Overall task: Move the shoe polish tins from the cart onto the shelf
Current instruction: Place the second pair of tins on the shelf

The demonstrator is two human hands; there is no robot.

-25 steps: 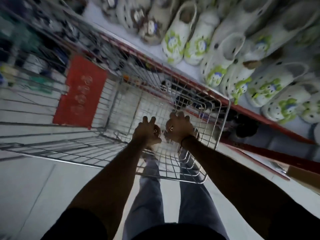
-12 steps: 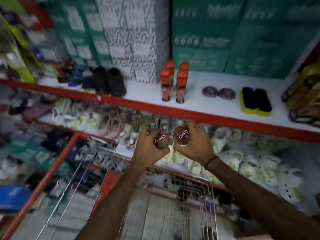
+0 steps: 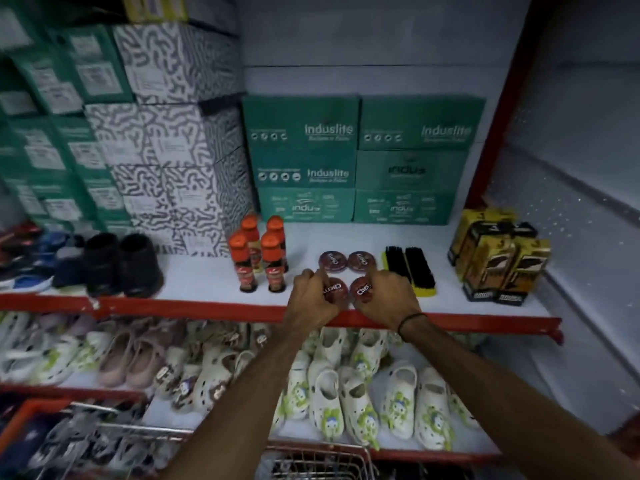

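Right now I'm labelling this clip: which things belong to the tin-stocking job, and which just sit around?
Job:
- left hand, round maroon tin
- right hand, second maroon tin
- two maroon tins behind
- white red-edged shelf
- wire cart

Bystanders:
- orange-capped bottles
- black brushes
- green boxes
- white clogs

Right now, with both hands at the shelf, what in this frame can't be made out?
- Head view: whether the two front tins already rest on the shelf; the left hand and right hand cover their lower edges.
- Whether tins remain in the cart; the bottom edge cuts it off.
- Labels on the two rear tins; too blurred to read.
- Print on the orange-capped bottles; too small.
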